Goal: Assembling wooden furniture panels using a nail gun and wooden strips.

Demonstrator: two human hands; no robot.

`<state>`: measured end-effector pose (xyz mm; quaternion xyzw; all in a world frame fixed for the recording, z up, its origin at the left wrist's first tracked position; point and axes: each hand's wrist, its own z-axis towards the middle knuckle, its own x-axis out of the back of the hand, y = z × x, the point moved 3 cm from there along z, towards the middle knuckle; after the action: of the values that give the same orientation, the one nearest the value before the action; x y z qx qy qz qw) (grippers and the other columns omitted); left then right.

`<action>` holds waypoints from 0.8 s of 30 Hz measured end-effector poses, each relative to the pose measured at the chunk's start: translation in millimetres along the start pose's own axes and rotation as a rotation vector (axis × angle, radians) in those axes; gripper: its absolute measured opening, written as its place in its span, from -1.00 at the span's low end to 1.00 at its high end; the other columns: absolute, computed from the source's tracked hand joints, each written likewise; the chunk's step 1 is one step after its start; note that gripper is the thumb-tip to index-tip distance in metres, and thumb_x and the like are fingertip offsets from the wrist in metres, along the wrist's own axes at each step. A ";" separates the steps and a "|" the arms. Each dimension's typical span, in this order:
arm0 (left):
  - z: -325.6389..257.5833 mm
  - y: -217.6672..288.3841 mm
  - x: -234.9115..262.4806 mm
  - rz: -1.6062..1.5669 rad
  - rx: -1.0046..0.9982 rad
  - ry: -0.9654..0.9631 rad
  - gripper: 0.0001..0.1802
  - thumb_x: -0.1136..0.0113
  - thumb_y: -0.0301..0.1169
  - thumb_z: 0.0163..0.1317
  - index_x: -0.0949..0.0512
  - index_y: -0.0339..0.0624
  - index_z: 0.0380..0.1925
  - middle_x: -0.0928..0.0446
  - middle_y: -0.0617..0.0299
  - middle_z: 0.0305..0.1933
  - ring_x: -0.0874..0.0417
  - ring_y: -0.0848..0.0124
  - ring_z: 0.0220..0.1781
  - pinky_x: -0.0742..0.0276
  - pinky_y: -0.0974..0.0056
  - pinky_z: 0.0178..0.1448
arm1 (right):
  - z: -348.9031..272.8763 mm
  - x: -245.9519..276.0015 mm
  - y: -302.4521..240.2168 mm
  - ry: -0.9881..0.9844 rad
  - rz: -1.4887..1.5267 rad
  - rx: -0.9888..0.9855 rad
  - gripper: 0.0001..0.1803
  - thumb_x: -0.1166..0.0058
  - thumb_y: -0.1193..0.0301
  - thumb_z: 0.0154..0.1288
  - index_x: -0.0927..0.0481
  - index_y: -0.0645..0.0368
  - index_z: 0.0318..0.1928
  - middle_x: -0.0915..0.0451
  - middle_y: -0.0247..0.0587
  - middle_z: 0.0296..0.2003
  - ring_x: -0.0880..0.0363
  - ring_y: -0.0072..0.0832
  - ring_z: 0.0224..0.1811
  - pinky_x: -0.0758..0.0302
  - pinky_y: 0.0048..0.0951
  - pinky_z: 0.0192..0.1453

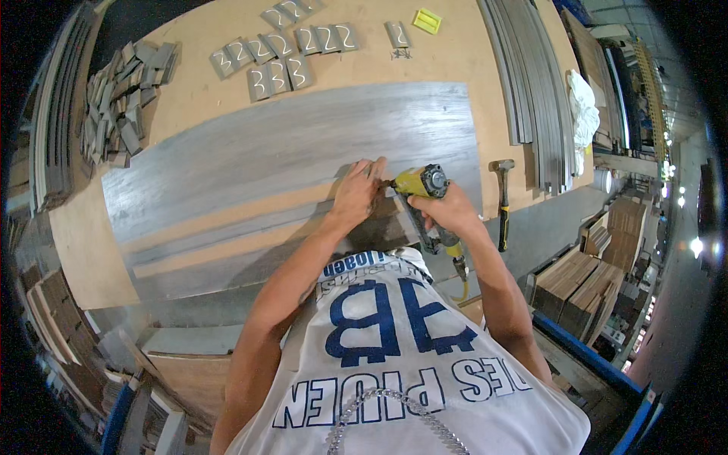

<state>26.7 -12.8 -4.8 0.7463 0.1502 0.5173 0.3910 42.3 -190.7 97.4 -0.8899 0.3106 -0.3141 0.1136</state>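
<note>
Right hand (pixel 449 208) gripping a nail gun (pixel 418 182), left hand (pixel 355 194) flat by its nose

From my end of the feed, the right hand is closed around the nail gun's handle, the yellow head tipped toward the left hand. The left hand lies palm down, fingers nearly straight, just beside the nose; I cannot tell whether it pinches anything underneath. I judge the tool hard, rigid and top-heavy, so the handle is the right hold, with fingers clear of the nose. A yellow hose (pixel 464 290) hangs below the right hand and probably drags on it.

A narrow grey strip (pixel 227 230) runs leftward from the left hand; it looks stiff but thin, best held by its long edges. Just beyond both hands lies a wide grey panel (pixel 303 140), smooth and perhaps slippery, better steadied with a flat palm.

To the right of the right hand rests a hammer (pixel 504 189). Farther past the hands sit grey blocks (pixel 326 39) with white marks and a yellow box (pixel 428 21). Far left of the left hand is an offcut pile (pixel 125 102); well right of the right hand, long grey boards (pixel 523 91).
</note>
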 end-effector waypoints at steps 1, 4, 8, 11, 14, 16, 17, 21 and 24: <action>-2.5 -1.3 0.4 -0.025 -0.019 0.078 -0.18 -0.29 -0.34 0.05 -0.20 -0.36 0.31 -0.37 0.02 0.23 -0.27 0.09 0.29 -0.18 0.00 0.36 | -1.4 0.0 -0.3 0.009 0.072 0.009 -0.65 -0.27 0.20 0.11 -0.66 0.25 -0.26 -0.64 -0.20 -0.57 -0.64 -0.41 -0.61 -0.55 -0.37 -0.43; -12.7 2.2 16.0 0.104 -0.032 0.177 -0.30 -0.28 -0.34 0.08 -0.30 -0.36 0.22 -0.41 0.05 0.14 -0.30 0.09 0.24 -0.21 -0.01 0.31 | -10.6 11.9 -0.6 0.089 0.177 0.015 -0.65 -0.30 0.23 0.09 -0.61 0.31 -0.33 -0.58 -0.23 -0.61 -0.59 -0.48 -0.65 -0.52 -0.42 -0.50; -28.2 -14.3 25.2 0.218 0.016 0.182 -0.39 -0.29 -0.30 0.08 -0.41 -0.34 0.13 -0.42 0.07 0.11 -0.30 0.12 0.22 -0.18 0.05 0.30 | 0.5 25.9 34.2 0.258 0.172 -0.074 -0.62 -0.33 0.26 0.08 -0.57 0.38 -0.34 -0.60 -0.23 -0.56 -0.56 -0.51 -0.67 -0.51 -0.43 -0.51; -30.8 -17.2 27.3 0.178 -0.017 0.198 -0.41 -0.30 -0.28 0.06 -0.44 -0.34 0.08 -0.40 0.04 0.12 -0.31 0.12 0.21 -0.16 0.09 0.30 | 1.8 34.4 29.5 0.199 0.164 -0.083 -0.63 -0.35 0.27 0.06 -0.59 0.35 -0.31 -0.60 -0.26 -0.57 -0.56 -0.52 -0.67 -0.50 -0.43 -0.51; -30.5 -17.0 28.2 0.203 -0.015 0.164 -0.42 -0.29 -0.28 0.05 -0.44 -0.36 0.06 -0.37 0.01 0.12 -0.31 0.10 0.19 -0.20 0.05 0.29 | 4.4 30.1 26.7 0.168 -0.012 -0.064 -0.66 -0.34 0.24 0.08 -0.61 0.28 -0.30 -0.60 -0.29 -0.58 -0.56 -0.55 -0.65 -0.49 -0.43 -0.49; -31.7 -16.4 28.5 0.205 -0.016 0.155 -0.42 -0.29 -0.28 0.05 -0.44 -0.37 0.05 -0.37 0.00 0.11 -0.31 0.09 0.18 -0.23 0.03 0.28 | -4.9 20.8 10.7 0.119 0.137 0.010 -0.65 -0.33 0.20 0.10 -0.63 0.23 -0.28 -0.60 -0.30 -0.60 -0.56 -0.57 -0.63 -0.48 -0.44 -0.47; -31.9 -16.3 27.8 0.208 -0.024 0.144 -0.43 -0.28 -0.28 0.04 -0.44 -0.38 0.03 -0.36 -0.01 0.09 -0.31 0.08 0.17 -0.26 0.00 0.27 | -7.1 17.6 3.7 0.116 0.137 0.010 -0.65 -0.33 0.20 0.10 -0.63 0.23 -0.28 -0.60 -0.30 -0.60 -0.56 -0.57 -0.63 -0.48 -0.44 -0.47; -33.5 -18.6 28.8 0.222 -0.042 0.188 -0.44 -0.24 -0.31 0.06 -0.41 -0.40 0.04 -0.36 -0.03 0.05 -0.31 0.05 0.16 -0.30 -0.02 0.24 | -6.7 4.1 -17.6 0.026 0.104 0.062 -0.59 -0.33 0.14 0.09 -0.63 0.26 -0.29 -0.60 -0.28 -0.61 -0.56 -0.56 -0.61 -0.49 -0.47 -0.46; -35.8 -16.4 32.8 0.198 -0.076 0.225 -0.56 -0.21 -0.36 0.07 -0.49 -0.40 -0.07 -0.38 -0.02 0.02 -0.31 0.03 0.15 -0.32 0.01 0.23 | -9.3 -0.3 -27.8 0.021 0.085 0.056 -0.55 -0.35 0.12 0.07 -0.61 0.31 -0.31 -0.60 -0.27 -0.60 -0.56 -0.55 -0.60 -0.50 -0.46 -0.47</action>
<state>11.6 33.7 10.2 0.6793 0.0991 0.6390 0.3470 49.6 -168.9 115.5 -0.8690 0.3404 -0.3269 0.1485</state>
